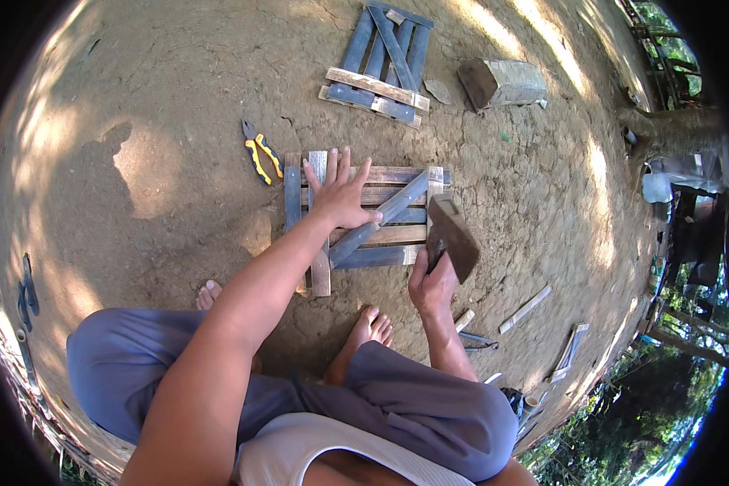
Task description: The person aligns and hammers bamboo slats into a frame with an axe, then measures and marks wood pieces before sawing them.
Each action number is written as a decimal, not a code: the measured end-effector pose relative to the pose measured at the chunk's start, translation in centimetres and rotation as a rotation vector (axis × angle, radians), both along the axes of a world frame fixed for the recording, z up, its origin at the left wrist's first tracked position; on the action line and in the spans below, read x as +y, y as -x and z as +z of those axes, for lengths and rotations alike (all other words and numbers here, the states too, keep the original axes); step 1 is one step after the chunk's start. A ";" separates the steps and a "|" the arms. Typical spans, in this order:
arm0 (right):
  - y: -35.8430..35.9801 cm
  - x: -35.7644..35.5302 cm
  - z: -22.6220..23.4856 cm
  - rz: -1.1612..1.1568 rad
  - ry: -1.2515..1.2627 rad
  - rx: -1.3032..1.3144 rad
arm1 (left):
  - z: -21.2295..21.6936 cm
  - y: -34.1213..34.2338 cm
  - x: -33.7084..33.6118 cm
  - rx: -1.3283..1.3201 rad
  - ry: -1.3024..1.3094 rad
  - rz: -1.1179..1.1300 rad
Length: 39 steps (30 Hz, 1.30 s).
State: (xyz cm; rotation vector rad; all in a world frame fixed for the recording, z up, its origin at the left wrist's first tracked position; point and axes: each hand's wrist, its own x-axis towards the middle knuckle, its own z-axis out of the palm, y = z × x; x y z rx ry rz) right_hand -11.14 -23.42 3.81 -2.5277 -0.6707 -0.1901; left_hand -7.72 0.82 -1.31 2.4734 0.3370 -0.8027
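A slatted wooden panel (390,256) of grey and brown strips lies on the ground before my feet, with a diagonal brace across it. My left hand (340,198) presses on its left part, fingers spread and thumb near the brace. My right hand (434,283) is wrapped round the grip of a broad, rusty-brown cleaver-like blade (455,236). The blade is over or beside the panel's right end; whether it touches the wood I cannot tell. Pliers (258,152) with yellow and dark handles lie just left of the panel.
Another slatted panel (377,61) lies farther off, beside a squared wood block (506,83). Loose sticks (525,309) and a small wooden piece (569,352) are at the right. A dark tool (29,285) lies at the far left. My bare right foot (368,328) is close to the panel.
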 end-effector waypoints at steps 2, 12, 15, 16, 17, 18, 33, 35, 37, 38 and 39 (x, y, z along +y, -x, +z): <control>0.9 -1.3 -0.9 -0.064 0.100 0.259 | 0.1 -0.2 -0.2 0.018 -0.002 -0.009; -0.9 -0.1 -1.9 -0.037 0.090 0.324 | -0.1 0.3 0.1 0.000 -0.002 0.013; 0.6 -0.5 -1.6 -0.034 0.130 0.272 | 0.1 0.3 -0.1 -0.001 0.001 0.007; 0.7 -0.4 -1.6 -0.067 0.154 0.412 | 0.2 0.0 0.1 -0.004 -0.004 0.011; 0.4 -0.5 -1.9 -0.068 0.166 0.430 | 0.3 -0.1 0.0 -0.002 -0.003 0.007; -0.1 -0.2 -2.4 -0.071 0.179 0.448 | 0.2 -0.1 -0.2 0.002 -0.002 0.001; -0.3 0.2 -1.3 -0.085 0.053 0.458 | 0.9 -0.3 -0.5 0.030 0.019 0.014; 0.6 -0.7 -1.1 -0.111 0.048 0.487 | 0.4 -0.1 -1.7 -0.280 0.044 0.006; 1.4 -1.4 -1.1 -0.189 0.001 0.596 | -1.2 -0.6 -2.6 -0.446 0.204 -0.006; 1.6 -1.4 -1.1 -0.184 0.008 0.571 | -2.6 -0.4 -3.5 -0.668 0.247 0.094; 1.5 -1.5 -0.8 -0.181 0.017 0.545 | -3.0 -0.5 -4.2 -0.681 0.255 0.124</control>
